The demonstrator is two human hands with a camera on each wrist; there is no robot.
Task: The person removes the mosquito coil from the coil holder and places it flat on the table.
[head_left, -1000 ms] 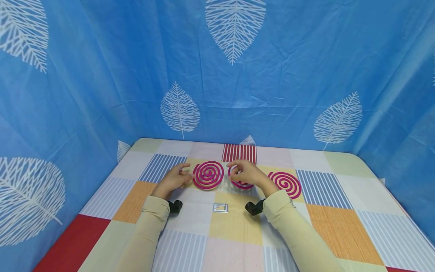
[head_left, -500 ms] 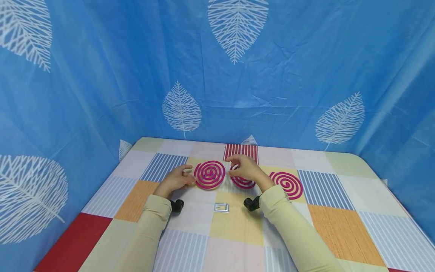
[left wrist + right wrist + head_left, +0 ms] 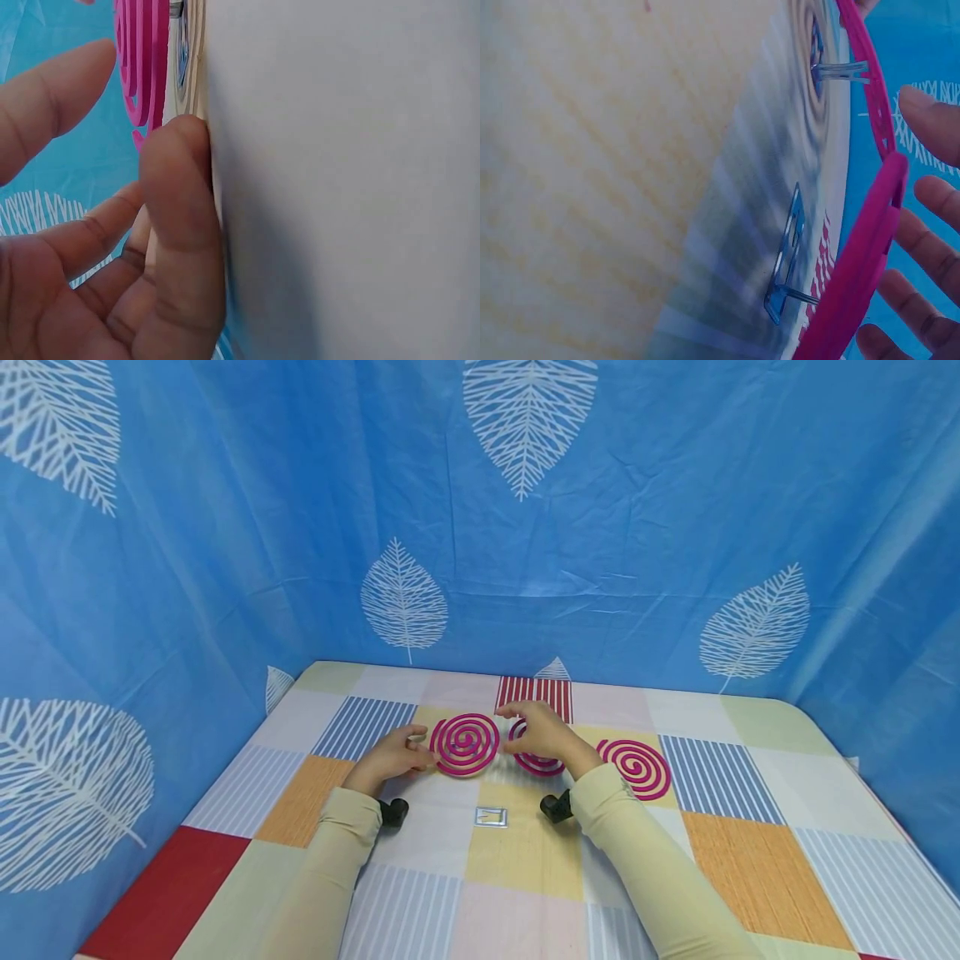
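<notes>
Both bare hands reach in over a patchwork tablecloth point(image 3: 521, 914), fingers loosely bent and gripping nothing. The left hand point(image 3: 393, 754) is just beside a raised magenta spiral coil, the left coil point(image 3: 465, 743), at its left edge; whether a fingertip touches it, I cannot tell. The right hand point(image 3: 546, 732) arches partly in front of a second magenta spiral, the middle coil point(image 3: 540, 767), thumb and forefinger parted toward the left coil; contact here is unclear too. In the right wrist view, a flat silvery metal stand point(image 3: 786, 259) sends a prong up toward the nearer coil. A third magenta spiral, the right coil point(image 3: 636, 768), sits beyond the right wrist, and a rectangular metal piece point(image 3: 491, 817) lies on the cloth between the forearms.
</notes>
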